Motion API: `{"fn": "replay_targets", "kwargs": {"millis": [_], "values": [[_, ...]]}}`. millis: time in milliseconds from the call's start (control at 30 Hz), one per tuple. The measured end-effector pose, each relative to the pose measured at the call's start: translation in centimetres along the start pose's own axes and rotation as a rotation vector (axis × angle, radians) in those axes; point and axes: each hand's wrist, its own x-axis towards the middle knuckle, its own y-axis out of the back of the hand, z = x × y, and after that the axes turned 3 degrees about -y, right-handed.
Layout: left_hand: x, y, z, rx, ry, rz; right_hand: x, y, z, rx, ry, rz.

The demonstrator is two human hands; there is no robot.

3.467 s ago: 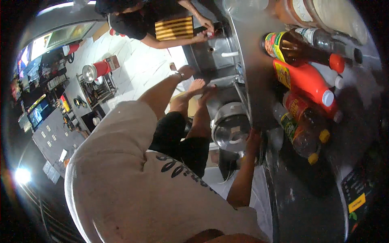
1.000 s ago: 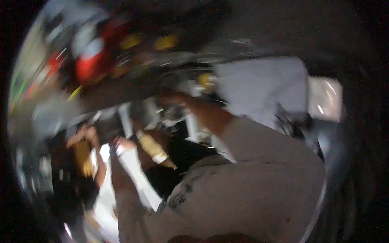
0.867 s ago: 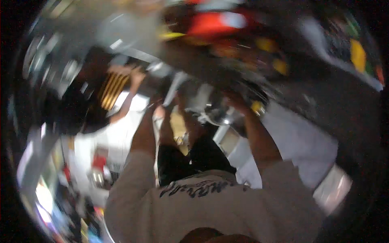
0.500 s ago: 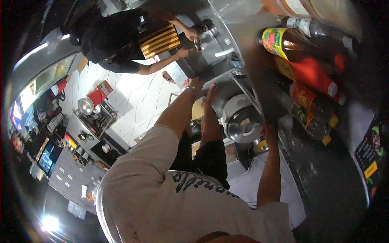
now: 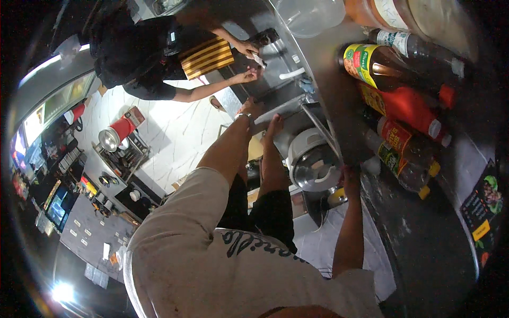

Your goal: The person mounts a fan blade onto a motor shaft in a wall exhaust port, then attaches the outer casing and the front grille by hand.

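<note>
My left hand (image 5: 252, 106), with a band at its wrist, reaches forward to the near side of the dark sink counter (image 5: 268, 87). Its fingers are small and dim, so what they touch is unclear. Beside the counter on the right, my right hand (image 5: 351, 179) is by a round white cooker with a glass lid (image 5: 314, 161). Its fingers are partly hidden, and I cannot make out anything in them. Below the cooker sits a small yellowish round object (image 5: 337, 197).
A co-worker in black (image 5: 138, 50) works at the sink, a small pale object (image 5: 258, 59) in one hand. A striped wooden board (image 5: 208, 57) lies close by. Several sauce bottles (image 5: 395, 100) and a clear plastic tub (image 5: 310, 16) occupy the right-hand counter (image 5: 395, 212).
The co-worker's nearer hand has moved slightly right and their body has shifted. My left hand has moved only a little. My right hand stays beside the cooker.
</note>
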Motion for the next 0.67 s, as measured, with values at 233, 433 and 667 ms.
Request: {"fn": "replay_targets", "kwargs": {"millis": [233, 433, 667], "values": [[0.3, 3.1, 0.7, -0.110, -0.129, 0.518, -0.2, -0.8, 2.0, 0.115, -0.077, 0.016], [3.0, 6.5, -2.0, 0.180, -0.289, 0.800, 1.5, -0.5, 1.8, -0.046, -0.018, -0.015], [-1.3, 8.8, 6.7, 0.274, 0.039, 0.451, -3.1, -1.0, 2.5, -0.263, 0.026, 0.122]]}}
